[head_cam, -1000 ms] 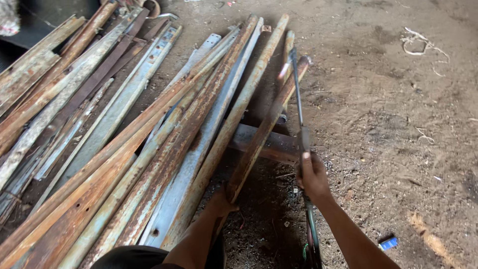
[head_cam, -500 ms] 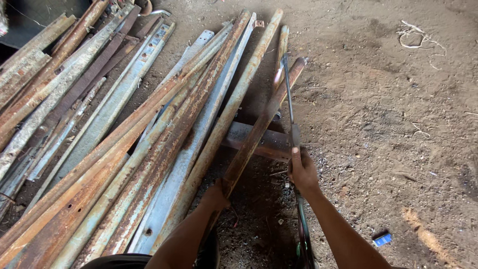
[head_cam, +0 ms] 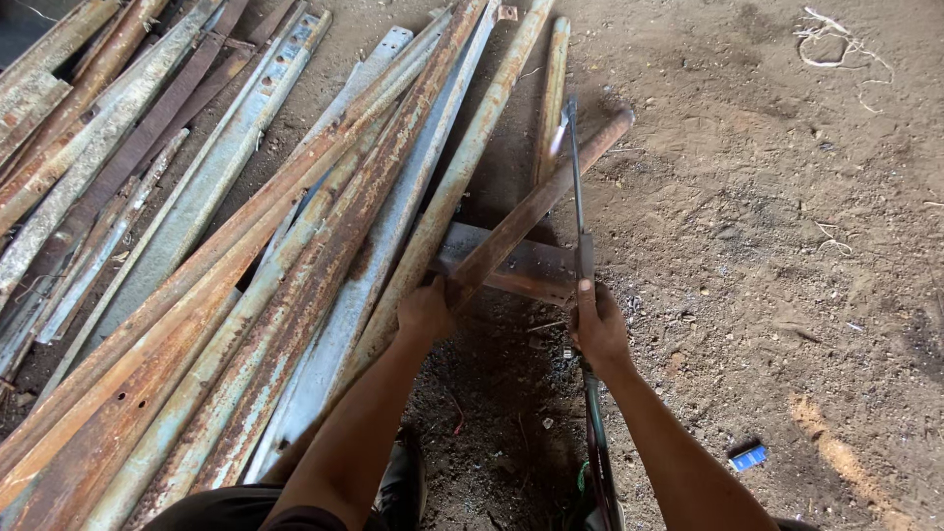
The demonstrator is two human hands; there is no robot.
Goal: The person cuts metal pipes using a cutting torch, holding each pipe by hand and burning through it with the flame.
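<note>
My left hand [head_cam: 425, 311] clamped round a rusty brown steel bar [head_cam: 539, 208] — angled across a flat crosspiece [head_cam: 521, 265] beside the pile of rusted bars [head_cam: 295, 256], my right hand [head_cam: 598, 329] gripping a hacksaw [head_cam: 580, 197] — its thin blade set against the bar's upper part, dirt floor [head_cam: 767, 246] beneath

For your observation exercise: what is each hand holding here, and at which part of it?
The left hand grips a rusty metal bar at its near end. The right hand holds a hacksaw by its handle end, forefinger along the frame.
</note>
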